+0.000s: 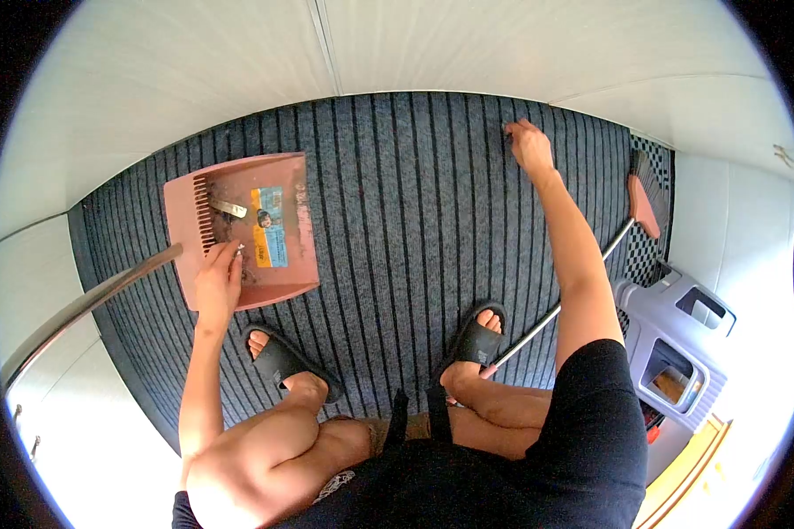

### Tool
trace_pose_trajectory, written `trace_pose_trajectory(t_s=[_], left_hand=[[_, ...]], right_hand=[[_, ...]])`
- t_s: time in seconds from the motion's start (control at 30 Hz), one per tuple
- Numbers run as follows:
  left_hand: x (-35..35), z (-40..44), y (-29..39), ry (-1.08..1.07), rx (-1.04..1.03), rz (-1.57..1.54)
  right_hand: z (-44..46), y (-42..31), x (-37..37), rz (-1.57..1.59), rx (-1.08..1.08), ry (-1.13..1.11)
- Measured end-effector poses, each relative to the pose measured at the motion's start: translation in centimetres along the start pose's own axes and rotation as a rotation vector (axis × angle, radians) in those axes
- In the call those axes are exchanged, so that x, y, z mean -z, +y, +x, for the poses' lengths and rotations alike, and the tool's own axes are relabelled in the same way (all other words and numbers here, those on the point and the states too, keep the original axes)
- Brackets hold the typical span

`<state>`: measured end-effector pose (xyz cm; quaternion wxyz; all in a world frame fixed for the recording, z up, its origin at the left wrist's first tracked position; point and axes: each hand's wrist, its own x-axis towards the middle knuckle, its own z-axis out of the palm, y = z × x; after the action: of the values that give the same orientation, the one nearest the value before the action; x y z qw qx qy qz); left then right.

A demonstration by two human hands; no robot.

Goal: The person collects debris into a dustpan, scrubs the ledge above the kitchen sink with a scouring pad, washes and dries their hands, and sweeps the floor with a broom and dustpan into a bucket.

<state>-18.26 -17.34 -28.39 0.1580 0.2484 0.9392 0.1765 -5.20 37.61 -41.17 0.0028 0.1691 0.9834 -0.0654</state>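
Observation:
A pink dustpan (303, 251) with a comb-like row of teeth lies on the striped mat, its metal handle rising to the left. Inside it are dark dust, a pale crumpled strip (228, 207) and a blue-and-yellow printed packet (272, 227). My left hand (218, 278) is over the pan's near left part, fingers pinched at a small whitish scrap (239, 251). Stretched out toward the far right, my right hand (530, 150) is at the mat surface with its fingertips pressed together. A tiny dark bit shows at those fingertips, too small to name.
A broom (642, 207) with a pink head lies along the right, its pole reaching my foot. Beside it stands a grey plastic rack (679, 326). The ribbed dark mat (388, 238) covers the floor up to pale cabinet panels (503, 44). My sandalled feet are near the front.

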Motion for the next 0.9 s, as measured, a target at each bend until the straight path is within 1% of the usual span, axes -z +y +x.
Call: trace_pose_trajectory(t_s=[0.07,0.17,0.27,0.3,0.4,0.5,0.6,0.7,0.77,0.8,0.83,0.9], left_hand=[[-0.2,0.0,-0.4,0.013,-0.023,0.012],[-0.1,-0.2,-0.6,0.01,-0.049,0.006],[-0.3,-0.4,-0.9,0.004,-0.071,-0.016],[-0.4,-0.5,-0.9,0.001,-0.08,-0.023],[-0.4,-0.4,-0.7,-0.004,-0.084,-0.025],[-0.5,-0.3,-0.5,0.001,-0.096,-0.011],[-0.6,-0.2,-0.5,0.005,-0.105,-0.007],[-0.4,-0.1,0.2,0.007,-0.07,0.008],[-0.3,0.1,0.5,0.005,-0.049,-0.018],[-0.3,0.1,0.4,0.007,-0.036,-0.032],[-0.2,0.1,0.3,0.018,-0.053,-0.04],[0.0,0.1,0.0,0.046,-0.066,-0.049]], right_hand=[[-0.2,1.0,-0.5,-0.009,0.089,-0.003],[-1.0,1.4,-1.1,0.182,-0.018,0.132],[-0.6,0.6,-0.7,0.215,-0.077,0.214],[-0.4,-0.4,0.5,0.212,-0.063,0.191],[-0.1,-1.0,0.7,0.12,-0.124,0.084],[0.1,-1.0,0.7,0.029,-0.069,0.027],[0.4,-0.7,0.4,-0.008,-0.011,0.032],[0.5,-0.8,0.6,0.007,-0.019,-0.004],[-0.3,0.0,0.1,-0.015,0.039,-0.013],[-0.7,0.4,-0.3,-0.027,0.073,-0.016],[-0.7,0.5,-0.6,-0.01,0.067,0.027],[-0.7,0.4,-0.6,0.194,-0.091,0.144]])
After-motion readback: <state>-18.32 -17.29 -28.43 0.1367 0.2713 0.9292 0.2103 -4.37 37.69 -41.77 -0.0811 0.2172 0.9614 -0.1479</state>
